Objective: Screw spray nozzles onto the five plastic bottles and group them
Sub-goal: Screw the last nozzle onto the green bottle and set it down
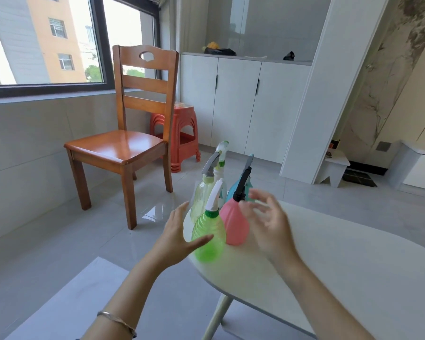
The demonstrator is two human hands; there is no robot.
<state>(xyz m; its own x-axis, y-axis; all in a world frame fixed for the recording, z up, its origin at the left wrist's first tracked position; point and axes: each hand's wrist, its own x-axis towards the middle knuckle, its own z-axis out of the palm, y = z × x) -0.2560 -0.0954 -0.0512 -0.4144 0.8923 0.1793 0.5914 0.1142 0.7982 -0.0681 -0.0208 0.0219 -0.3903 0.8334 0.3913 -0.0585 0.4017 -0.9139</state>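
Bottles stand grouped at the far left edge of the white oval tabletop, five of them, each with a spray nozzle on its neck. None shows any liquid that can be made out; the clear ones look empty.

Left hand: fingers spread open and flat, holding nothing. The thumb lies across the lower left side of the translucent green ribbed plastic bottle with a white nozzle and green collar, seemingly touching it; the other fingers point up just left of the group. A thin metal bangle sits on that wrist.

Right hand: fingers loosely curled and apart, gripping nothing, just right of the opaque pink pear-shaped plastic bottle with a black nozzle. Motion blur hides whether the fingertips touch it.

Taking the green bottle as landmark: the pink one stands just right of it, touching or nearly so. Behind the green one rises the pale yellow clear plastic bottle with a grey nozzle. Behind the pink one is the teal-blue plastic bottle with a grey-blue nozzle, mostly hidden. Farthest back stands the white plastic bottle with a white-and-green nozzle, its body largely covered.

Beyond the tabletop, left of the group, a brown wooden chair stands on the floor, a stack of red plastic stools behind it.
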